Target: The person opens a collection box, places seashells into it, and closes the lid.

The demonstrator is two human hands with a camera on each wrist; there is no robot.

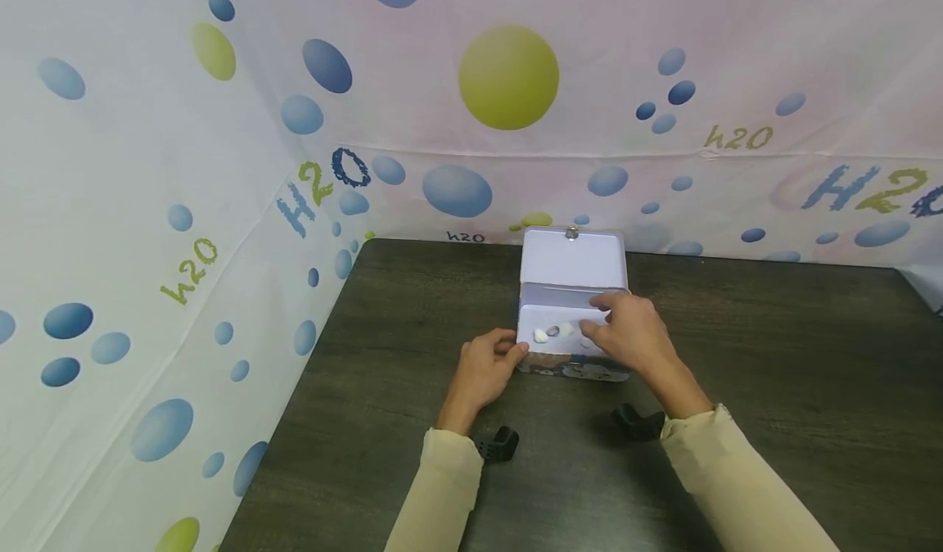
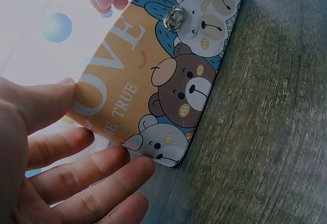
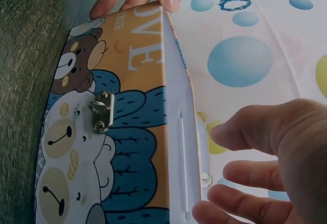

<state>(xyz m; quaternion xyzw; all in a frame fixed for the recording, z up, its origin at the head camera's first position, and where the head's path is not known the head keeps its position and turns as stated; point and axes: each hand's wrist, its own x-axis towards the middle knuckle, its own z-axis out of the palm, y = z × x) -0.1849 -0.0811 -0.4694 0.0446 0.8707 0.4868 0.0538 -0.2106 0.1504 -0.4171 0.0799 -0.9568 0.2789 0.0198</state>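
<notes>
A tin box (image 1: 573, 365) with bear pictures on its front stands on the table, its white-lined lid (image 1: 573, 259) tipped back. Inside, several small white and grey pebble-like pieces (image 1: 541, 336) lie on the white floor; their kind is too small to tell. My left hand (image 1: 482, 372) holds the box's left front corner, thumb at the top edge and fingers along the side. Over the right part of the box is my right hand (image 1: 635, 332), thumb and fingers apart. Nothing shows between them in the right wrist view.
A dark wood-grain table (image 1: 412, 306) carries the box. Behind and to the left hangs a white sheet (image 1: 243, 257) with blue and green dots. A metal clasp (image 3: 102, 112) sticks out from the box's front. Dark wrist devices (image 1: 498, 445) sit near both cuffs.
</notes>
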